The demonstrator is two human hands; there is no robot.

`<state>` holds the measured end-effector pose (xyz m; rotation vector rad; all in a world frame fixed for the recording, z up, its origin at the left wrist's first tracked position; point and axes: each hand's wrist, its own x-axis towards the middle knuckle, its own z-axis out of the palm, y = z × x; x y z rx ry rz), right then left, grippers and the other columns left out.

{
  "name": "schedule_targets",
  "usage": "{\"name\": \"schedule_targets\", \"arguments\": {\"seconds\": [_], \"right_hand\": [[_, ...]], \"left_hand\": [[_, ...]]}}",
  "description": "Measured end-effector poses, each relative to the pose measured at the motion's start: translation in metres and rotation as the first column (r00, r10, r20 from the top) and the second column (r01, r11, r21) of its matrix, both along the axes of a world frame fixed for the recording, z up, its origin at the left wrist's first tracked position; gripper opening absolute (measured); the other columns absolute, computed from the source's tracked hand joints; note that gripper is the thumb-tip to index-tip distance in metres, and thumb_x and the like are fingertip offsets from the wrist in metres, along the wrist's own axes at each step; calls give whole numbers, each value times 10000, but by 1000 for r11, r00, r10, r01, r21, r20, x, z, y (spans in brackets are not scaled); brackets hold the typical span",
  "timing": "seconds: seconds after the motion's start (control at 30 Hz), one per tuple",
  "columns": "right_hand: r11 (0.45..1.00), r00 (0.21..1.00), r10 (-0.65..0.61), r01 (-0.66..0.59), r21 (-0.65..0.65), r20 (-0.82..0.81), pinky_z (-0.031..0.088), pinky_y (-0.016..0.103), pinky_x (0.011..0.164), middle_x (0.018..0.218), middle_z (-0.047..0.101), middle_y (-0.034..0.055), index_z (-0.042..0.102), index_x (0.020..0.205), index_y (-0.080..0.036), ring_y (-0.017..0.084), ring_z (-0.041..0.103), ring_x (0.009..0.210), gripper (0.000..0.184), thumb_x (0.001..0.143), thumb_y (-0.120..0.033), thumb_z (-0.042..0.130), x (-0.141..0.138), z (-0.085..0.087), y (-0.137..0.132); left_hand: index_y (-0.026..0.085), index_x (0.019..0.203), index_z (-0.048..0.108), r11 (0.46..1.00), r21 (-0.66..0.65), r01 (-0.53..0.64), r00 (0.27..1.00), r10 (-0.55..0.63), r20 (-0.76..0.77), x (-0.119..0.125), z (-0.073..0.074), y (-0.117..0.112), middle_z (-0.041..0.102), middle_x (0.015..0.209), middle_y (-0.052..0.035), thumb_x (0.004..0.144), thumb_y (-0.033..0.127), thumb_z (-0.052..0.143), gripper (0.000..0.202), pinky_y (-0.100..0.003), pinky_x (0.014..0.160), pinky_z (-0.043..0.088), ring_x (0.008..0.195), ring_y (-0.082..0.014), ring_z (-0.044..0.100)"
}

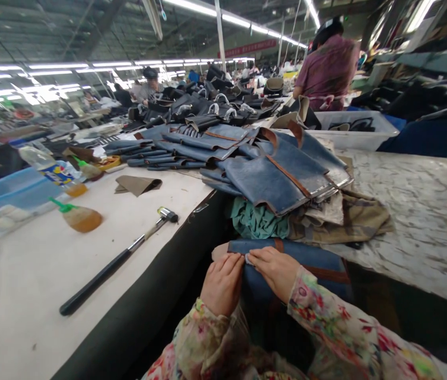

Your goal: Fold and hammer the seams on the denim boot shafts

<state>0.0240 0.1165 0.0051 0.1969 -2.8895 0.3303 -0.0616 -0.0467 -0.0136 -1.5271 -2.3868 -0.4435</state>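
Two hands of mine in the head view, both on a blue panel with brown strips, by the near edge of the right tabletop. Left hand: fingers pressed together, bent over the panel's near edge; thumb hidden, can't tell if it pinches. Right hand: fingers close together, tips at a small pale bit; firm pinch or just touching, can't tell. Blue stack at that tabletop's left edge, green cloth under it. Hammer along the left tabletop's right edge, glue bottle farther left.
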Motion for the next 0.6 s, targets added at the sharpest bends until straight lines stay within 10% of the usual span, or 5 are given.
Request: {"name": "schedule_targets", "arguments": {"seconds": [0.33,0.6], "right_hand": [[998,997,62,-62,-4,49,467,323,812,1146,521,51,512,1143,-148,207,458,982,344,818,-114,402,-42,5,-23],[993,999,46,-47,107,12,492,343,755,1135,538,61,529,1138,-154,215,473,955,373,799,-77,395,17,2,13]], "left_hand": [[173,1116,541,984,43,-170,985,169,38,-14,1,-16,562,1131,-69,850,236,390,312,-355,843,427,1043,-207,464],[279,1197,481,980,-29,-196,981,195,-20,-3,-4,-13,523,1168,-55,853,316,418,352,-381,817,426,1050,-232,450]]}}
